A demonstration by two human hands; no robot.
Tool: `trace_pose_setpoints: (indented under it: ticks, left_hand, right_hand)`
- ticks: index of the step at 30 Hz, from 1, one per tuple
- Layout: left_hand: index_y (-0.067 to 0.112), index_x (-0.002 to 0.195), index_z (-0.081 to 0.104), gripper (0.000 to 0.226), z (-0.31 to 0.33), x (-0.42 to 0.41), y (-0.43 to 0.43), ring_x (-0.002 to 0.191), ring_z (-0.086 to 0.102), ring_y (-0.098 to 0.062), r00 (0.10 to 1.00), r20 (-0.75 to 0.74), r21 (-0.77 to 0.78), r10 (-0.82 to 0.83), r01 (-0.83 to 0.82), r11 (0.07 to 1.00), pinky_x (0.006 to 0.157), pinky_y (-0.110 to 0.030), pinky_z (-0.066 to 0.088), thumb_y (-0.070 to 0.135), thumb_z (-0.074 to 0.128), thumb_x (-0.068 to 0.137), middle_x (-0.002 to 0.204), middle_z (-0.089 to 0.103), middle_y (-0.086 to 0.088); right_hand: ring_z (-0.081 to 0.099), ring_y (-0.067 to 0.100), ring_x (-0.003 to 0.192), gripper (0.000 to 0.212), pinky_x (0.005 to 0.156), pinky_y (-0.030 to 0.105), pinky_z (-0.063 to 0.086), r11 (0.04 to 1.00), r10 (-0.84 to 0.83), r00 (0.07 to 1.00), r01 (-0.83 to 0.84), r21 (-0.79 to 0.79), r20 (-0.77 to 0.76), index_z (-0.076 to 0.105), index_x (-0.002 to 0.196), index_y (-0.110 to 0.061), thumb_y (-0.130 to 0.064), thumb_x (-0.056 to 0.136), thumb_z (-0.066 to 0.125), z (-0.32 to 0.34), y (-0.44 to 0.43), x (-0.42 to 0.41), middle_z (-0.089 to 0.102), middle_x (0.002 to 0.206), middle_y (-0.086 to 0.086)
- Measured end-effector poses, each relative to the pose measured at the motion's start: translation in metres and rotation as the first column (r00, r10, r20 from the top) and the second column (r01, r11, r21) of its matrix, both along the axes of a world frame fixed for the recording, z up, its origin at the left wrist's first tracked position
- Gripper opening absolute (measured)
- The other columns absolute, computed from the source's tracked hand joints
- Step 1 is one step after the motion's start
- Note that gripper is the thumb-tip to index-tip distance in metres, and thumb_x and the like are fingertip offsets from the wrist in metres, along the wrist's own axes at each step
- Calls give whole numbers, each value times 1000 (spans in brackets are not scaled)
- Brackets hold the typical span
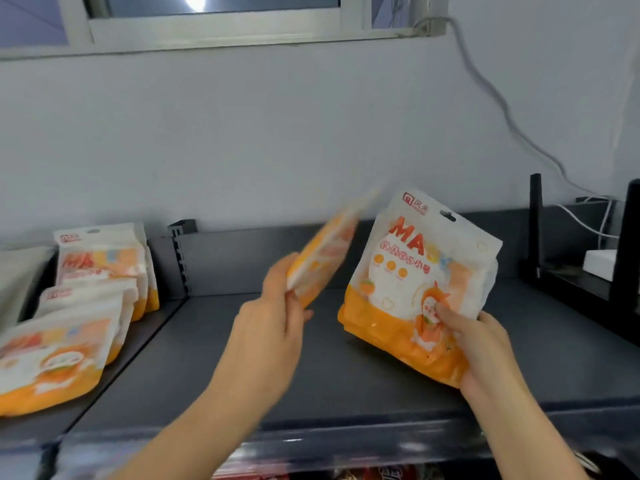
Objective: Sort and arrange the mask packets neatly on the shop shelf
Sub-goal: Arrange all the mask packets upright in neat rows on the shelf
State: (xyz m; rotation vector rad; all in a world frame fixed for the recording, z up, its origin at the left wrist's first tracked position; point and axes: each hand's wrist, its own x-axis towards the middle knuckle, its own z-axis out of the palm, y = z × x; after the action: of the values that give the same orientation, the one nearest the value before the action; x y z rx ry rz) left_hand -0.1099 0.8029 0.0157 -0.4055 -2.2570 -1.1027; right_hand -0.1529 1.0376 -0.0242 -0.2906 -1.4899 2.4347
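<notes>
Now each hand grips something: left hand [277,306] a tilted packet [322,258], right hand [485,344] a packet stack [415,282], bare shelf [242,358] beneath them.

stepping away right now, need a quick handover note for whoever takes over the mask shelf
Left grip: holds one packet, tilted and blurred, above the shelf.
Right grip: holds a stack of packets by its lower corner, upright over the middle section.
Done: standing packets line the back of the left section.
Left: leaning packets in front of them look untidy and probably need straightening. Both held lots are not yet set down.
</notes>
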Motion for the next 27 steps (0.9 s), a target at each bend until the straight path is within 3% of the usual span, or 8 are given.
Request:
trace_pose_setpoints:
  ticks: [3,6,11,14,18,20,23,27]
  left_hand:
    - [49,137,27,45,-12,4,-5,83,68,4,986,165,-60,-38,49,997,71,-33,57,24,29,99,93,69,3]
    - [63,128,26,49,-15,11,-21,84,66,10,982,164,-8,-92,94,995,69,-26,55,23,30,100,93,68,12]
    - [77,115,26,57,-12,25,-72,87,68,4,977,158,86,-144,131,988,85,-44,55,22,32,101,105,59,31]
    - [73,117,30,53,-13,38,-115,91,68,0,975,148,142,-168,147,979,90,-44,53,23,36,101,109,59,34]
    - [66,130,30,43,-13,64,-171,90,68,-4,983,94,116,-159,148,982,84,-29,55,42,41,95,103,67,20]
    - [66,131,28,45,-13,78,-198,88,69,-9,991,67,86,-112,106,991,81,-34,57,44,42,95,101,68,15]
    - [53,139,29,49,-19,97,-235,91,68,-6,995,60,101,-74,67,993,82,-43,56,48,42,93,107,67,20]
    - [48,142,29,54,-26,121,-271,86,69,-23,997,73,105,-31,23,994,79,-48,55,55,39,89,104,70,13]
  right_hand:
    - [73,22,79,38,60,36,57,999,44,998,-46,-23,-53,62,110,-17,-19,75,76,8,-14,7,75,91,0]
    - [73,21,77,33,56,33,57,998,57,993,-57,0,-107,62,110,-17,-16,79,73,18,-34,14,75,89,-1]
    - [73,21,79,36,58,34,57,992,114,983,-105,66,-145,59,114,-16,-15,80,72,31,-85,25,74,96,1]
    - [73,19,77,37,55,32,57,987,145,978,-133,89,-147,59,114,-17,-16,79,73,34,-127,33,73,98,1]
    - [72,18,78,38,60,34,57,977,191,972,-175,126,-138,58,113,-18,-17,79,73,35,-189,44,72,100,0]
    - [72,20,83,37,67,38,57,970,218,966,-198,144,-138,58,113,-19,-15,79,73,35,-221,51,72,101,1]
    - [71,20,85,35,71,40,57,963,243,961,-223,151,-131,59,112,-19,-14,80,72,31,-263,64,72,100,1]
    - [71,20,86,36,71,40,57,959,260,959,-243,145,-114,58,113,-19,-14,80,72,25,-304,83,71,101,1]
